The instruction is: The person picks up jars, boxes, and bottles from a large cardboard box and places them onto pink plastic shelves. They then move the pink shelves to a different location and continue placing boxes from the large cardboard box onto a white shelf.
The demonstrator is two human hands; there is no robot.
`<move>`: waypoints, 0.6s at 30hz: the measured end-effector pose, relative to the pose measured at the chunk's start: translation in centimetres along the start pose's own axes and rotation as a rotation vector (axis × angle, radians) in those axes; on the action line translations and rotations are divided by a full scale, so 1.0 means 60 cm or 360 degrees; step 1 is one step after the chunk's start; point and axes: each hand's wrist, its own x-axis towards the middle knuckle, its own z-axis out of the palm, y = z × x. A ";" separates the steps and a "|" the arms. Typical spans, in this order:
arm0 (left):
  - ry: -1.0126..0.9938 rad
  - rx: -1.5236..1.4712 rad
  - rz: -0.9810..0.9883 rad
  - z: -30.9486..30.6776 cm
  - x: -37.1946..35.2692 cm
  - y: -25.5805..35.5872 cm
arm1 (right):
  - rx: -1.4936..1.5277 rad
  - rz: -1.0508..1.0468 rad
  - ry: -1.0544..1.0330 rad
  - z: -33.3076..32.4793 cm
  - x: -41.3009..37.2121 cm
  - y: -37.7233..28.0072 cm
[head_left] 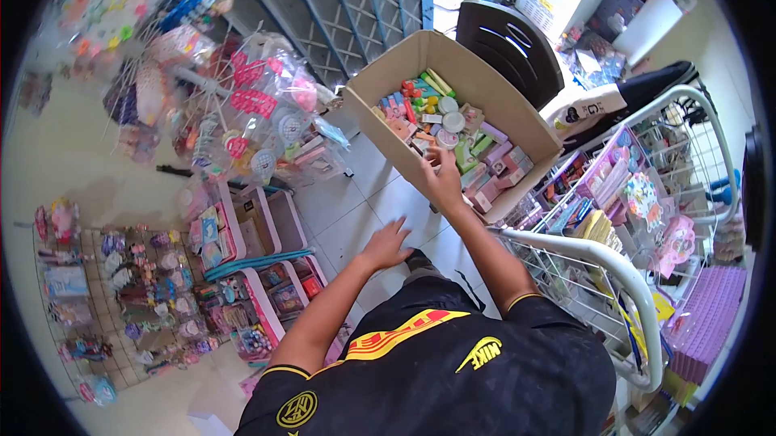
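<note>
Right hand [443,179] loosely open on packets [487,151] in cardboard box [386,74]

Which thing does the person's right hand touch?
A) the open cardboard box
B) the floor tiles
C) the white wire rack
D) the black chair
A: the right hand is at the near rim of the open cardboard box, which is full of small colourful goods, while the left hand hangs open above the floor tiles.
</note>
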 end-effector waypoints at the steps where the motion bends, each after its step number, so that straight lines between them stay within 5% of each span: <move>1: -0.0024 -0.0115 -0.0068 0.042 -0.048 -0.028 | -0.0219 -0.0406 -0.0024 0.012 -0.019 -0.033; 2: -0.0213 -0.0144 -0.0306 0.066 -0.101 -0.035 | -0.0425 -0.0821 -0.0053 0.026 -0.038 -0.050; 3: -0.0399 -0.0185 -0.0547 0.091 -0.157 -0.039 | -0.0414 -0.0853 -0.0106 0.042 -0.056 -0.052; 7: -0.0252 -0.0677 -0.1071 0.231 -0.400 -0.021 | -0.0802 -0.0576 -0.1496 0.124 -0.120 0.060; 11: 0.0294 -0.1073 -0.1571 0.337 -0.568 0.083 | -0.1524 -0.0582 -0.2889 0.180 -0.227 0.151; 18: 0.1837 -0.1768 -0.2282 0.534 -0.674 0.357 | -0.1747 -0.1275 -0.3863 0.285 -0.531 0.170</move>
